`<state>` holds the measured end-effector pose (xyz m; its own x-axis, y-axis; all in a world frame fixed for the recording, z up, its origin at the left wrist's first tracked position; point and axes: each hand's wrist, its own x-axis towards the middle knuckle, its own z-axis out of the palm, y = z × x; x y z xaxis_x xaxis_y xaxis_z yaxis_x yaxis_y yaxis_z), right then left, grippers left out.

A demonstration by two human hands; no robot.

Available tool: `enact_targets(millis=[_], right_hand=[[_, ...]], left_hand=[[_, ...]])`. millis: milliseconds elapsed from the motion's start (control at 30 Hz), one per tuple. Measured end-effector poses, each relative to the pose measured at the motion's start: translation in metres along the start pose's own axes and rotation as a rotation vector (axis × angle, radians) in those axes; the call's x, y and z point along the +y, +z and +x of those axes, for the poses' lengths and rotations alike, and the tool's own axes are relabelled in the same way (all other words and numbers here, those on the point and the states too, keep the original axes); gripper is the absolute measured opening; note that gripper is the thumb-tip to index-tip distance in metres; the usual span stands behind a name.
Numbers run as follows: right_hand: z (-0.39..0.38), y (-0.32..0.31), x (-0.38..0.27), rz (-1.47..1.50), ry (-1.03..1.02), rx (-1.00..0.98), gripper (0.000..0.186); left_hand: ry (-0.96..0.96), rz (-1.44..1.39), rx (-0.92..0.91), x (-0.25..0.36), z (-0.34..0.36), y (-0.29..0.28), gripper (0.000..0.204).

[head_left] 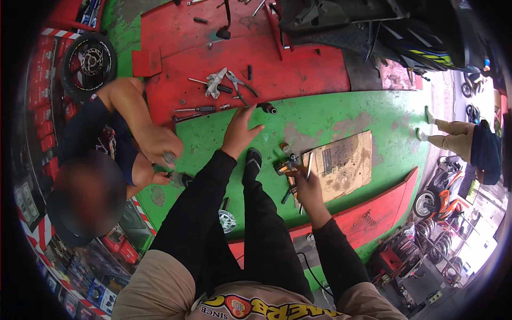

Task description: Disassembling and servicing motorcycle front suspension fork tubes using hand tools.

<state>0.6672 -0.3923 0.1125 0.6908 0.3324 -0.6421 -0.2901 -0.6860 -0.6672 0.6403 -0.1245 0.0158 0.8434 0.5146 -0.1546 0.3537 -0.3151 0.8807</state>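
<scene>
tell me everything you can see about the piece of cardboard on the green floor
The cardboard sheet is brown, flat and worn, with scuffed pale patches, faded dark print and ragged corners. It lies flat on the green painted floor, turned at a slant, its lower edge close to the red strip. The right hand with its tools sits at its left edge; whether they touch it is unclear. Nothing lies on it.

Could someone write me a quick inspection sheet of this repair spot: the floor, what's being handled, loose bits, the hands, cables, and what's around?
Surface: green floor with red ramps, paint worn.
Job's things: small metal part and long tool in right hand.
Clutter: pliers, rag, screwdrivers, cardboard.
Hands: left hand open, fingers spread, empty; right closed.
Cables: black cord near right sleeve.
Surroundings: crouching co-worker, motorcycle wheel, parked scooter.
</scene>
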Motion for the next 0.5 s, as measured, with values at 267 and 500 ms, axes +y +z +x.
enact_targets(millis=[267, 500], right_hand=[[0.062, 0.005, -0.035, 0.381, -0.054, 0.117, 0.028], [0.058, 0.002, -0.012, 0.432, 0.072, 0.067, 0.027]], left_hand=[[0.141, 0.180, 0.082, 0.013, 0.027, 0.045, 0.046], [0.152, 0.121, 0.136, 0.005, 0.021, 0.046, 0.031]])
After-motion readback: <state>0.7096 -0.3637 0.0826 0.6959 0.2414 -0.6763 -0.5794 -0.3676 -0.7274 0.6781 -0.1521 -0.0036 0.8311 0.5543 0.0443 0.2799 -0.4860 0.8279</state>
